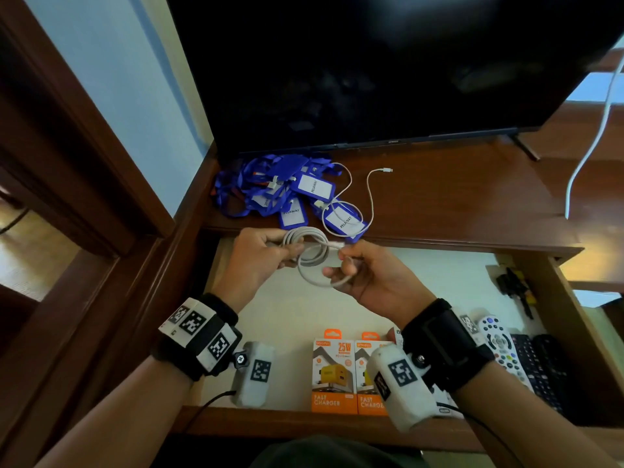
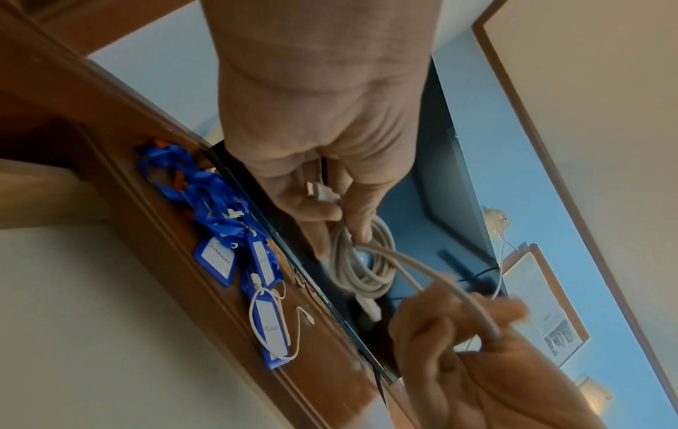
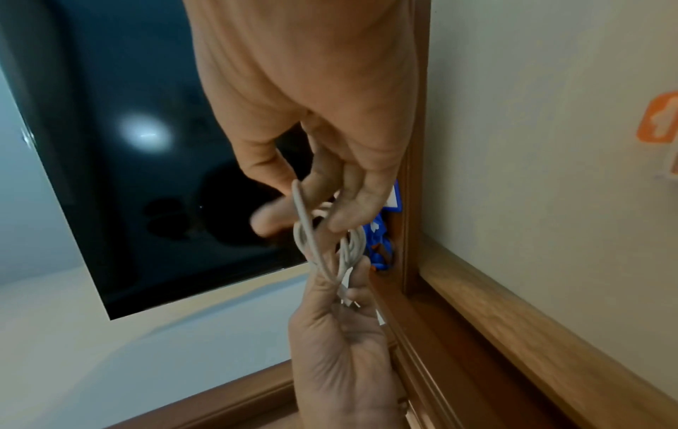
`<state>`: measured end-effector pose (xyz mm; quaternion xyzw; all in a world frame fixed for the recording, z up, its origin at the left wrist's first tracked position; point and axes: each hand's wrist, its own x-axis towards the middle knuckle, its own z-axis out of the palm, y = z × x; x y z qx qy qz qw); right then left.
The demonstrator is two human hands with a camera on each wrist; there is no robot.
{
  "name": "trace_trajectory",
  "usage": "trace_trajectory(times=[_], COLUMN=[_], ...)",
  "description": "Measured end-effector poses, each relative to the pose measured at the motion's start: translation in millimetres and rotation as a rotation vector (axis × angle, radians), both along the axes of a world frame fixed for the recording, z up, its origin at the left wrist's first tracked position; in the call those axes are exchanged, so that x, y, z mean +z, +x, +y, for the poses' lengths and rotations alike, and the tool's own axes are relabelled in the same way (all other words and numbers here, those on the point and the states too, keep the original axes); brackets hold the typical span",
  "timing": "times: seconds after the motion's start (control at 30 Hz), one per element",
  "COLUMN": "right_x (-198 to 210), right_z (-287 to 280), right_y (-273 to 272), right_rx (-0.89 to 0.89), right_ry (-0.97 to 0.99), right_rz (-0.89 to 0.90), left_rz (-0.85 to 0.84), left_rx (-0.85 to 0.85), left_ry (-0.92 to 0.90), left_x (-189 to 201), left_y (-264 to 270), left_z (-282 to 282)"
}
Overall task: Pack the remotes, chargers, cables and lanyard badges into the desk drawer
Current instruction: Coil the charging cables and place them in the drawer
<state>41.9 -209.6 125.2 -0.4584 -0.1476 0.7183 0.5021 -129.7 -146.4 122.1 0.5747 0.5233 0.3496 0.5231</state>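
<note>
A coiled white cable (image 1: 312, 255) hangs between both hands above the open drawer (image 1: 439, 282). My left hand (image 1: 260, 256) pinches the coil (image 2: 361, 261) at its left side. My right hand (image 1: 358, 271) grips a loose loop of the same cable (image 3: 312, 241) at the right. On the desk top behind lie several blue lanyard badges (image 1: 287, 190) and a thin white cable (image 1: 369, 194). Two orange charger boxes (image 1: 351, 376) stand at the drawer's front. Remotes (image 1: 503, 349) lie in its right part.
A dark TV screen (image 1: 371, 69) stands on the desk (image 1: 456, 194) behind the badges. A white cord (image 1: 594, 140) hangs at the right. Black and yellow items (image 1: 515, 285) lie in the drawer's far right corner. A wooden door frame (image 1: 67, 146) is at the left.
</note>
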Motion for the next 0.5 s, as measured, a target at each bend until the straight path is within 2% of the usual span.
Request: trace_trajectory(times=[0.2,0.4,0.5], right_x=[2,-1,-9], right_z=[-4,-7,-8], right_y=[3,3,0], right_rx=[0.092,0.186,0.128], right_ry=[0.132,0.161,0.202], right_rz=[-0.262,-0.415,-0.545], left_rz=[-0.003,0.110,0.101], left_rx=[0.079,0.093,0.086], left_ry=[0.024,0.219,0.170], left_x=[1,4,3], left_y=[-7,-7,-6], left_z=[3,4,3])
